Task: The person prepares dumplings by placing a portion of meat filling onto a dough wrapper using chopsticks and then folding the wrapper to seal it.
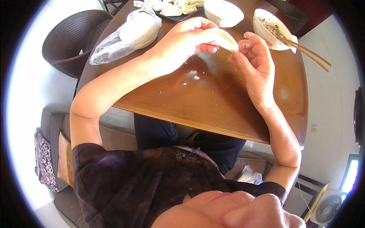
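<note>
In front of me, over the table, my left hand [186,41] pinches a pale, thin round of dough, a dumpling wrapper [227,40], by its left side. My right hand [258,68] is at the wrapper's right edge, its fingers curled and the thumb apart from them. Its fingertips look to be touching that edge, and white flour shows on them. At the far right a white bowl [256,23] holds a chopped meat-and-greens filling, with a pair of chopsticks [311,56] resting in it. Several folded dumplings [186,7] lie on a dark tray [174,18] at the far side.
A plain white bowl [223,14] stands between the tray and the filling. To its left lies a clear plastic bag [125,36] with white dough in it. Small white crumbs dot the brown wooden table [213,108]. A dark woven chair [62,45] stands at the left.
</note>
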Tool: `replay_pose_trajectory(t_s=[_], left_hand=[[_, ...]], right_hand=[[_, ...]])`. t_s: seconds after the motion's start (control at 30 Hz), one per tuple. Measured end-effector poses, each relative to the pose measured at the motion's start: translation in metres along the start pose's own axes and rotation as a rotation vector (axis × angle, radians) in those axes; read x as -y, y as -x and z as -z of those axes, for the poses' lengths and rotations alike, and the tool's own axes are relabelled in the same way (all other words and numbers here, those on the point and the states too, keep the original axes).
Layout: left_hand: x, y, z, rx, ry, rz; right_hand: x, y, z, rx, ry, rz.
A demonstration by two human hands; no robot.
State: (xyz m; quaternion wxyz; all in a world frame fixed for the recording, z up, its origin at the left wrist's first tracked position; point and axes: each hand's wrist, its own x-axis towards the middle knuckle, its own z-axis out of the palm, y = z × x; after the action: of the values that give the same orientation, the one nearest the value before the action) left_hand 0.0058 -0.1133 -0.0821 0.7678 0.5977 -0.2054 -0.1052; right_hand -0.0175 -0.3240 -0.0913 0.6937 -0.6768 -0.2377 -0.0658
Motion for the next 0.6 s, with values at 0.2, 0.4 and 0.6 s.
replay_pose_trajectory(t_s=[0.2,0.4,0.6], left_hand=[[-0.0031,0.0033,-0.0030,0.078,-0.225,-0.002],[-0.0073,0.0061,-0.0074,0.094,-0.403,-0.053],[-0.0060,0.0066,-0.0066,0.071,-0.527,-0.065]], right_hand=[[0.0024,0.0000,0.0004,0.019,-0.053,-0.011],[0.0034,0.0036,-0.0029,0.045,-0.102,-0.021],[0.0048,0.0043,-0.0022,0.042,-0.102,-0.043]])
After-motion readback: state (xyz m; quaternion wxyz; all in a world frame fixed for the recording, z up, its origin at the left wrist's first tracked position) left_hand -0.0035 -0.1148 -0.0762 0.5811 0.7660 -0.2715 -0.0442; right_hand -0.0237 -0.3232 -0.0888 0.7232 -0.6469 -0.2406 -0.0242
